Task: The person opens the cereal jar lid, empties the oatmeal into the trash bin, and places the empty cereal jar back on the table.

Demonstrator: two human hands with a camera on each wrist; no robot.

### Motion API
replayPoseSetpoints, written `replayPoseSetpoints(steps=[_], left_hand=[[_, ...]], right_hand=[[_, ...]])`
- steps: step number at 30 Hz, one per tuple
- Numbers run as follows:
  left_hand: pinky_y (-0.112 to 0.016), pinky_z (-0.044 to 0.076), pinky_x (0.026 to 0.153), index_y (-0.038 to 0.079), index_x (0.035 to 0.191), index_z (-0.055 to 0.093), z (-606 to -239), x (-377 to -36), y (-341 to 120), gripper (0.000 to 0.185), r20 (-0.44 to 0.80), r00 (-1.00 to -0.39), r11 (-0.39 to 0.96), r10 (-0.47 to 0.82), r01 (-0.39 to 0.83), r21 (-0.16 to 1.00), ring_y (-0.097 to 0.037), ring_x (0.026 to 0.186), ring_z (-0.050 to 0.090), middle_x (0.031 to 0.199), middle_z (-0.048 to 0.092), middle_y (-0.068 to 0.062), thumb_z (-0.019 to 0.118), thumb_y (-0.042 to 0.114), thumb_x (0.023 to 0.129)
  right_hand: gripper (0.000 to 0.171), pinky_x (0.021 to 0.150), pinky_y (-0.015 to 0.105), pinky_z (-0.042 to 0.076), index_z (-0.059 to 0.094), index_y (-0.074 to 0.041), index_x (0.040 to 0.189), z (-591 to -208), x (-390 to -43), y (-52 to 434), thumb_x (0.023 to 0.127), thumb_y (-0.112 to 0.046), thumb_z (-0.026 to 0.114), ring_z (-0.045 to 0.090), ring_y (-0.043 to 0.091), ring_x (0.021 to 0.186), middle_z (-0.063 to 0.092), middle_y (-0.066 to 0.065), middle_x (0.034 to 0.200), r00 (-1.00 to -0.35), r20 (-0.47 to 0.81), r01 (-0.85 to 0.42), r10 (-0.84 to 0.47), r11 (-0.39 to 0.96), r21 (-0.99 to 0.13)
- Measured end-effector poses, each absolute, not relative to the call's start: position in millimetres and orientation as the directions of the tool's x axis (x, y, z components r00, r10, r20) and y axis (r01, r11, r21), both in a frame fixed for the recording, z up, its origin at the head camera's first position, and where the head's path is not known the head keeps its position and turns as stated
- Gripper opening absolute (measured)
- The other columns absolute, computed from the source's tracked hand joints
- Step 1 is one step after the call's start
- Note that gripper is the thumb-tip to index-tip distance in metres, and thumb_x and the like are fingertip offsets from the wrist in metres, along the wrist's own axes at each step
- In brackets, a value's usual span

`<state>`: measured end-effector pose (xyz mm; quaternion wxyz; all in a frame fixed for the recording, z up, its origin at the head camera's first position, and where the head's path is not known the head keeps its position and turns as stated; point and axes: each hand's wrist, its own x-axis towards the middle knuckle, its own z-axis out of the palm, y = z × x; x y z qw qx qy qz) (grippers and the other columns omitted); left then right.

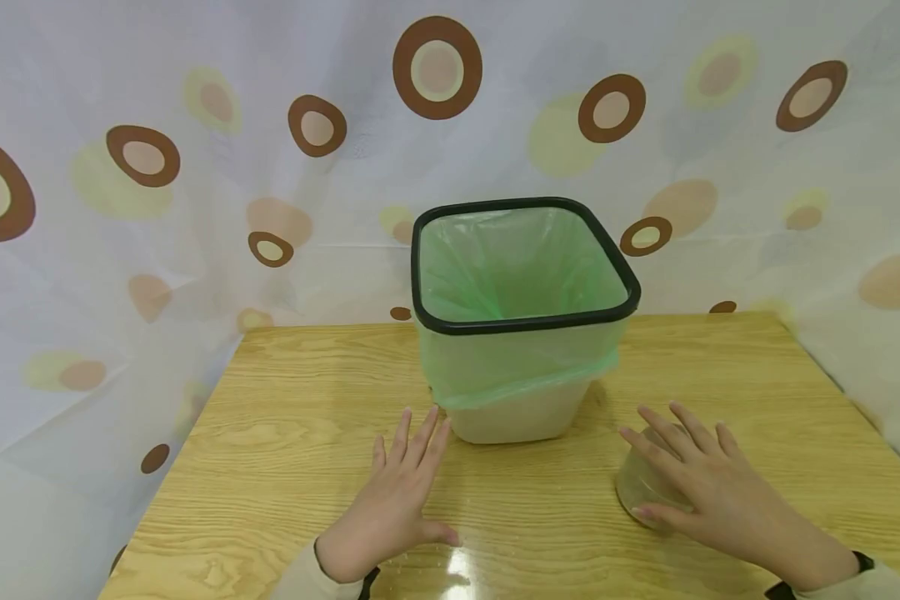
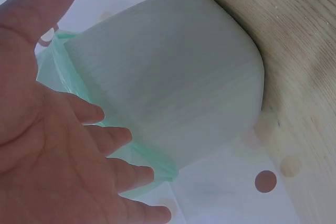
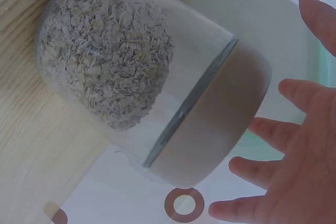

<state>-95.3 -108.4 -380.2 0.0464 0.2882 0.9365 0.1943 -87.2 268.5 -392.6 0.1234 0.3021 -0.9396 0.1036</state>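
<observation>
at the lower right of the head view our right hand [image 1: 708,487] lies with straight, spread fingers over a clear round glass jar with a pale lid [image 1: 648,487], which stands on the light wooden table [image 1: 285,433]. the fingers drape above it rather than curl round it, so we judge it not yet held. the right wrist view fills its centre with the jar [image 3: 152,82]: a bed of pale grey flakes, perhaps oats, sits in the glass end at the upper left, and the wide lid band runs toward the lower right, with our fingers [image 3: 294,145] apart from it.

we judge the jar stiff, smooth and rather slippery, breakable if dropped, and light to middling since the flakes fill only part. the lid band or the straight wall just beside it looks the surest hold; whether the lid is tight we cannot tell.

our left hand [image 1: 397,500] rests flat and relaxed on the table at lower centre, gripping nothing, fingertips near the base of a white square plastic bin with a black rim and a green bag liner [image 1: 525,321]. in the left wrist view the bin's wall [image 2: 173,82] fills the middle, the palm [image 2: 47,145] at lower left.
</observation>
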Motion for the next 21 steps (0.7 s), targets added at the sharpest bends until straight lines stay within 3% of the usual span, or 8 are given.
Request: replayPoseSetpoints(steps=[21], left_hand=[[-0.076, 0.011, 0.100, 0.000, 0.154, 0.011, -382.7, -95.6, -107.9, 0.123, 0.012, -0.841, 0.762, 0.541, 0.495, 0.418, -0.046, 0.143, -0.006, 0.161, 0.000, -0.018, 0.086, 0.040, 0.066]], right_hand=[[0.089, 0.082, 0.078, 0.030, 0.030, -0.030, 0.152, -396.4, -89.4, 270.6, 0.078, -0.051, 0.074, 0.016, 0.037, 0.145, 0.022, 0.003, 0.159, -0.792, 0.298, -0.581, -0.534, 0.808, -0.096]])
